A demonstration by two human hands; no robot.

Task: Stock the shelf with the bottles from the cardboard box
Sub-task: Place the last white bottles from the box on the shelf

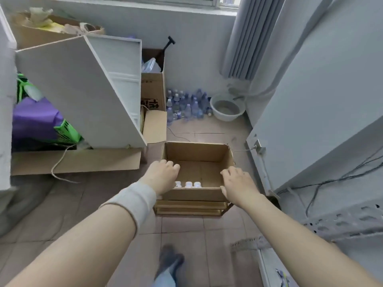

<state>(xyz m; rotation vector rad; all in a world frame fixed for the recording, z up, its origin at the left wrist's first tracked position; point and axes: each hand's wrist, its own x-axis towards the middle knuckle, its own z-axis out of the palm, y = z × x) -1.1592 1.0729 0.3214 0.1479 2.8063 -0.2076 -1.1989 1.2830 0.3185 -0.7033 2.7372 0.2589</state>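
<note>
Bottles [188, 184] left in cardboard box [196, 154], three caps showing; none shelved in view. Your left hand [163, 175] and right hand [238, 183] grip box rims.

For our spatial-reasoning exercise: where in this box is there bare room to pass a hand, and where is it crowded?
Free: the box floor between its far wall and the bottles. Crowded: the near wall, where the bottles stand between left hand and right hand.
</note>
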